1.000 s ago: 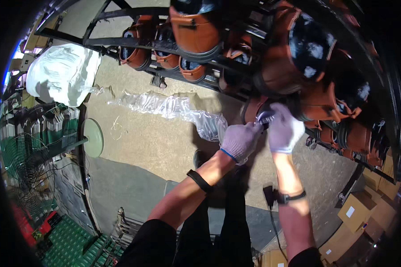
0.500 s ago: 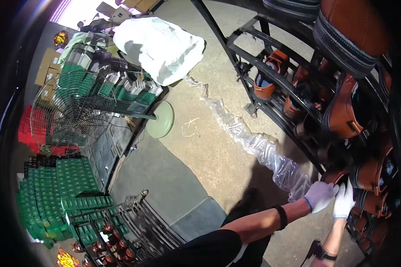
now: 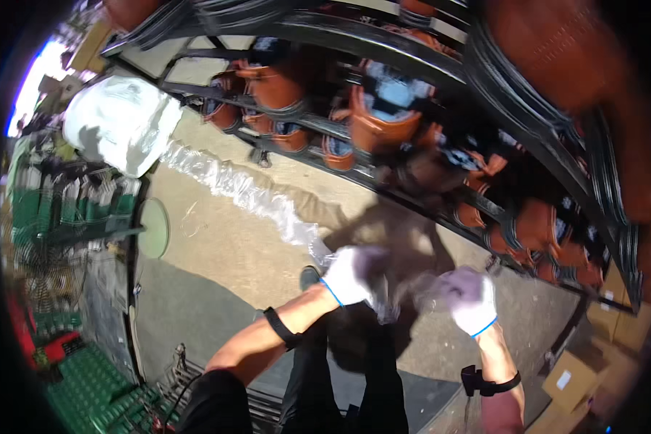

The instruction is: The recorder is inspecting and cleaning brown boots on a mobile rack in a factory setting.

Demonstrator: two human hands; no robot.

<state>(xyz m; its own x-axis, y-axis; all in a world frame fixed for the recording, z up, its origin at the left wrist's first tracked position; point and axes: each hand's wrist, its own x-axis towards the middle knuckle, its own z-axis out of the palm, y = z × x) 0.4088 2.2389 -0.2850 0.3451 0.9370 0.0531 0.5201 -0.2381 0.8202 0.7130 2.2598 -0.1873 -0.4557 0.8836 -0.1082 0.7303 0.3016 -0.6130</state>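
My left hand, in a white knit glove with a blue cuff, is closed on a long strip of clear plastic film. The crumpled strip runs along the floor from a large white bag to this hand, and a loose end of film hangs below the fingers. To its right, my right hand, gloved the same way, is closed and smeared by motion. A thin, see-through piece of film shows at its fingers, pointing toward the left hand.
A black rack with brown leather shoes on several tiers stands ahead and to the right. Cardboard boxes lie at the lower right. At the left are a round pale green base and stacked green boxes.
My view has turned right, toward the rack. Both hands have come away from the shoes on the rack and moved apart over the floor, with film at the left hand.
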